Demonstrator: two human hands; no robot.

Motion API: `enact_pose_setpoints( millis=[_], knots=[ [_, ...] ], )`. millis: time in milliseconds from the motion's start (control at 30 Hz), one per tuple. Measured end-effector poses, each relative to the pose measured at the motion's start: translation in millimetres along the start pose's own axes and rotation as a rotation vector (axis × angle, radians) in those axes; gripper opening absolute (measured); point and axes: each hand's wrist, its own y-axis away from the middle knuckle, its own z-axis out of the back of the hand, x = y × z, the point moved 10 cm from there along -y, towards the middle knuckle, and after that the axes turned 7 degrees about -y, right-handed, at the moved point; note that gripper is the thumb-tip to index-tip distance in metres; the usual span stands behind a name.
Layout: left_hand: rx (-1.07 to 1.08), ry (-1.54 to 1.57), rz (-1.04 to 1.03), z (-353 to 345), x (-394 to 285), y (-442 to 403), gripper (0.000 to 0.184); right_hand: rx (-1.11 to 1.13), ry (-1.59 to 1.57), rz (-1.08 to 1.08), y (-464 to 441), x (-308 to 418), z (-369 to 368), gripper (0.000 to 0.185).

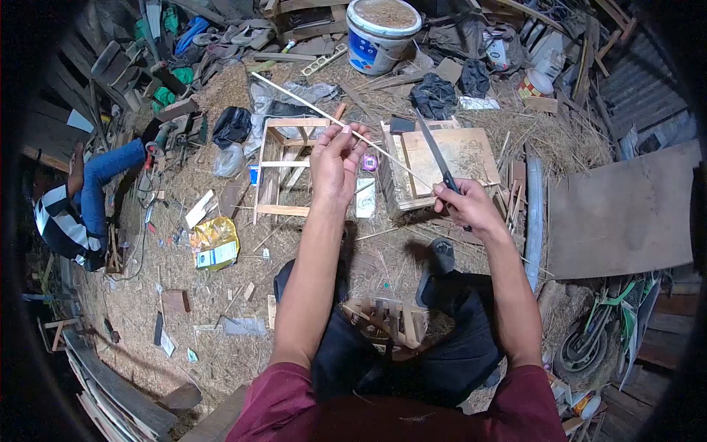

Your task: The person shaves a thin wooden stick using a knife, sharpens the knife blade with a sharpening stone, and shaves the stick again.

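Wood stick L hand, knife R, labels illegible.

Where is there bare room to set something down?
The floor between the brown block and the curved planks looks mostly free. The broad brown sheet looks bare, but may tilt. It is crowded around the wooden frame and the big bucket.

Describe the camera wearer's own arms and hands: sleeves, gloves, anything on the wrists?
Left hand and right hand: both bare, no gloves. Left sleeve and right sleeve: maroon, short, forearms uncovered. No watch or band shows on either wrist. No cables on the arms. Rings: too small to tell.
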Motion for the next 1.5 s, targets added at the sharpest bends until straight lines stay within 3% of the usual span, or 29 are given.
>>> enact_pose_setpoints(
  millis=[333, 433, 700, 900, 1000, 1300, 1400, 1500],
  knots=[
    [-0.022, -0.027, -0.074, 0, -7, -5, 0.016, -0.113, 0.075, 0.062, -19, -4, 29, 0.016],
    [-0.105, 0.022, -0.095, 6, -15, -6, 0.017, -0.032, 0.086, 0.064, -27, -6, 42, 0.018],
    [-0.107, -0.032, -0.192, 6, -30, -8, 0.020, -0.106, 0.112, -0.057, -35, -24, 88, 0.017],
    [-0.118, -0.023, -0.218, 14, -38, -10, 0.023, -0.202, 0.133, -0.033, -38, -31, 110, 0.016],
    [-0.142, -0.017, -0.214, 19, -40, -14, 0.024, -0.154, 0.190, -0.097, -41, -36, 110, 0.015],
    [-0.118, -0.040, -0.271, 20, -55, -10, 0.023, -0.228, 0.193, -0.089, -41, -34, 119, 0.024],
    [-0.105, -0.062, -0.279, 11, -51, -6, 0.020, -0.401, 0.376, 0.000, -43, -20, 129, 0.029],
    [-0.073, -0.135, -0.311, 1, -43, -4, 0.017, -0.560, 0.638, 0.353, -43, 2, 133, 0.032]
  ],
)
